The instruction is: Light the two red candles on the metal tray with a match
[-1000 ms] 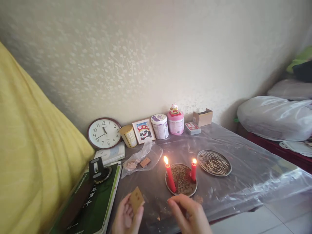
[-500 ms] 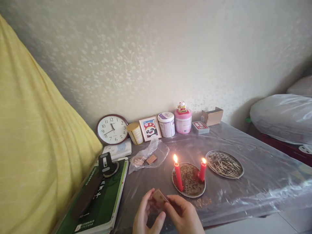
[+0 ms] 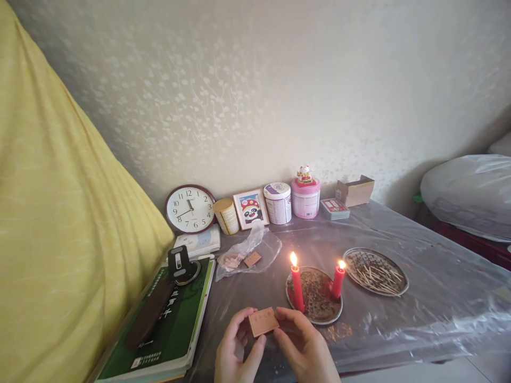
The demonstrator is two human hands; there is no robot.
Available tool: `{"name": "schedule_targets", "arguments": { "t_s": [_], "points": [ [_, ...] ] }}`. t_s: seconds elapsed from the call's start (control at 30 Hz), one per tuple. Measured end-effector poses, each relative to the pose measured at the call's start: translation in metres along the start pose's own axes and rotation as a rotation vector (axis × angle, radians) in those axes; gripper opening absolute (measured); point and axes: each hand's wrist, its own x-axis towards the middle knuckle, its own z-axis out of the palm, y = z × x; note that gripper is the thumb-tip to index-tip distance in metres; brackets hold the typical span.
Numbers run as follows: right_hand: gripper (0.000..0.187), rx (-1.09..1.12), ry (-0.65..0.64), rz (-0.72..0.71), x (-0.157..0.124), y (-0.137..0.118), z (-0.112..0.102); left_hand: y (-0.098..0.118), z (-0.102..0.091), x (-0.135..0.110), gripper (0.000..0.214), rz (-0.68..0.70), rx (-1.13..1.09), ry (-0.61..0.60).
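A small tan matchbox (image 3: 263,322) is held up over the near edge of the table, its broad face tilted toward me. My left hand (image 3: 240,348) grips its left side between thumb and fingers. At the right end, the thumb and forefinger of my right hand (image 3: 301,346) pinch it. Just beyond my hands, a round metal plate (image 3: 313,319) bears a tall lit red candle (image 3: 297,290) and a shorter lit red candle (image 3: 338,283). Another plate (image 3: 406,290) to the right holds many loose matchsticks (image 3: 377,277).
A clear plastic bag (image 3: 257,239) with a similar matchbox (image 3: 253,259) lies behind my hands. Green books (image 3: 171,335) with a dark strapped object are at left. A clock (image 3: 190,209), tins, a picture frame (image 3: 251,208) and a cardboard box (image 3: 355,191) line the wall.
The matchbox has turned so its broad face shows more fully and lies more level. My right fingers have shifted to its right end. The camera view has moved slightly left.
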Motion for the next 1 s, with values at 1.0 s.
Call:
{"name": "schedule_targets", "arguments": {
  "t_s": [1.0],
  "points": [
    [0.046, -0.271, -0.199, -0.096, 0.003, -0.015, -0.014, 0.001, -0.001, 0.002, 0.051, -0.113, -0.091, -0.173]
  ]
}}
